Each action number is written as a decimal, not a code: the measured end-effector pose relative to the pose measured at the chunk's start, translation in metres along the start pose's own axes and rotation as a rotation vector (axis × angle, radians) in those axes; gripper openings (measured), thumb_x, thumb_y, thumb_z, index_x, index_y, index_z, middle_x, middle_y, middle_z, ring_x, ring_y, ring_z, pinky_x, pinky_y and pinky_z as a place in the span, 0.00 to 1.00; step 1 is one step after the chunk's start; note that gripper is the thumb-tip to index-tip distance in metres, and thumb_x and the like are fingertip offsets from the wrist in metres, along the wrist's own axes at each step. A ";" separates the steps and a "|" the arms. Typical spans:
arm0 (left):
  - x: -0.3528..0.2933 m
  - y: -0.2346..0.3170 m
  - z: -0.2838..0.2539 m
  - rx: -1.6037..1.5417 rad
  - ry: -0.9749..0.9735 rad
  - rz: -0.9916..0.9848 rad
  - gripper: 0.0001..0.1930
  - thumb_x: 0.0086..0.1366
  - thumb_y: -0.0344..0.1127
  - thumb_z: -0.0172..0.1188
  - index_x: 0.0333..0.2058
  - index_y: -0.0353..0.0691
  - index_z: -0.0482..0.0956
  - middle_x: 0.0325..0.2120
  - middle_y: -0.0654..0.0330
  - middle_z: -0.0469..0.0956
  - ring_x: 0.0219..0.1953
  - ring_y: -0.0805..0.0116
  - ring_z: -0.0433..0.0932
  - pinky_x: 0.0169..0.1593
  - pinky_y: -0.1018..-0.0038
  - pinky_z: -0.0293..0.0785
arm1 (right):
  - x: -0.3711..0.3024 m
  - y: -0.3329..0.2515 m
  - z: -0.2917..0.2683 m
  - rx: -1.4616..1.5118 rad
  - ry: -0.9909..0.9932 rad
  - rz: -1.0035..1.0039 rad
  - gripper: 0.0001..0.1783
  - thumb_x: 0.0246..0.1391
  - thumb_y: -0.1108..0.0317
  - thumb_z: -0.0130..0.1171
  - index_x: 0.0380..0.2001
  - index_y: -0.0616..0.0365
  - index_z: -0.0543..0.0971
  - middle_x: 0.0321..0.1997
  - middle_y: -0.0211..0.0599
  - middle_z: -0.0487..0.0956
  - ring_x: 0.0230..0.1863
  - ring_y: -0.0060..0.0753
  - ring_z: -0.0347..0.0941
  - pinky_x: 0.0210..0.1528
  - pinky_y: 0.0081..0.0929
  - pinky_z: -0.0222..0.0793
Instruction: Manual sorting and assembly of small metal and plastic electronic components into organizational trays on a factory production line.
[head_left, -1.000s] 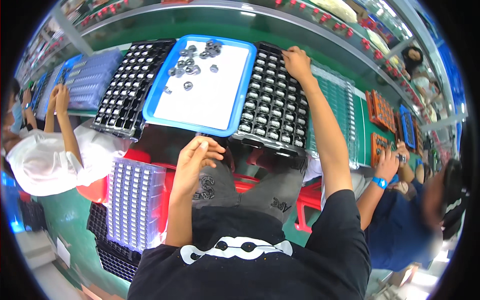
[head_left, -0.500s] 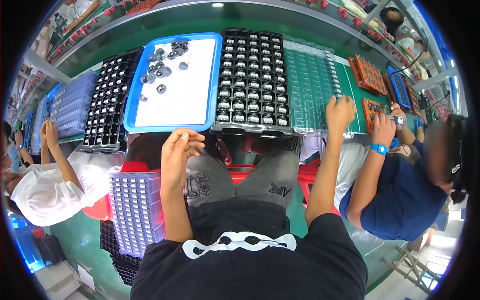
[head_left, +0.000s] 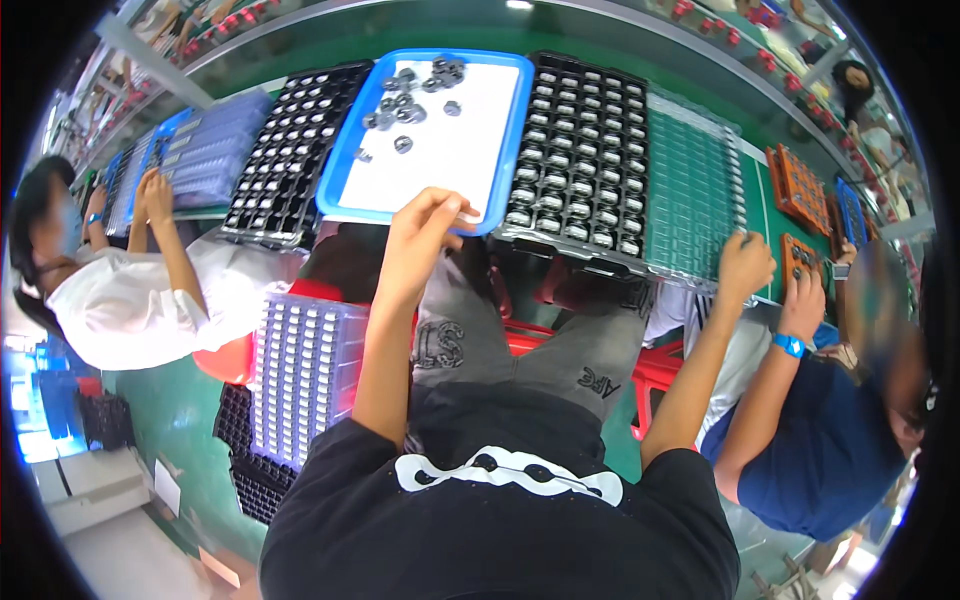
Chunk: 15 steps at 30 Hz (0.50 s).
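My left hand (head_left: 428, 235) is over the near edge of a blue-rimmed tray (head_left: 345, 180), its fingers curled toward the thumb. Whatever it may hold is too small to name. Several small dark round parts (head_left: 403, 105) lie loose on the tray's white bottom, toward the far end. My right hand (head_left: 747, 265) is at the near right corner of a clear plastic tray (head_left: 690, 180), fingertips pinched together; anything between them is hidden. Small silvery parts run down that tray's right edge. Between the two trays stands a black compartment tray (head_left: 512, 215) filled with rows of silver-and-black parts.
Left of the blue tray is another filled black tray (head_left: 290, 150), then stacked purplish clear trays (head_left: 215, 150). A stack of filled trays (head_left: 305, 375) stands low at my left. Orange fixtures (head_left: 800, 190) lie at the right. Co-workers sit close on both sides, a hand (head_left: 803, 305) at work there.
The view has swung, so the bench appears farther right. My left hand has moved up over the tray's near edge, its fingers more curled. My right hand is nearer the clear tray's front corner.
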<state>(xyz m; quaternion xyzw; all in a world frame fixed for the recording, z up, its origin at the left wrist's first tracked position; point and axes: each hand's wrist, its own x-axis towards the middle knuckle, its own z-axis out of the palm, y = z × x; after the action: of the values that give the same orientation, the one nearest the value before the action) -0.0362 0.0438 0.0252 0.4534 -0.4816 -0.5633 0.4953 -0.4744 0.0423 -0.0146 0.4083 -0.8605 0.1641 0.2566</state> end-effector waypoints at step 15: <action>0.176 -0.022 -0.010 1.277 0.244 0.347 0.19 0.54 0.40 0.63 0.43 0.38 0.76 0.40 0.46 0.76 0.39 0.47 0.78 0.45 0.59 0.74 | 0.005 0.000 -0.012 1.145 -0.118 0.183 0.12 0.57 0.68 0.57 0.39 0.67 0.77 0.38 0.40 0.79 0.37 0.32 0.78 0.39 0.25 0.74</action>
<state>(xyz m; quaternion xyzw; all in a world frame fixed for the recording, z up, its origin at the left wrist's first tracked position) -0.0466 -0.1309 -0.0036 0.6339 -0.7265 -0.0248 0.2640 -0.4733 0.0459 -0.0018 0.4146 -0.6793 0.6016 -0.0684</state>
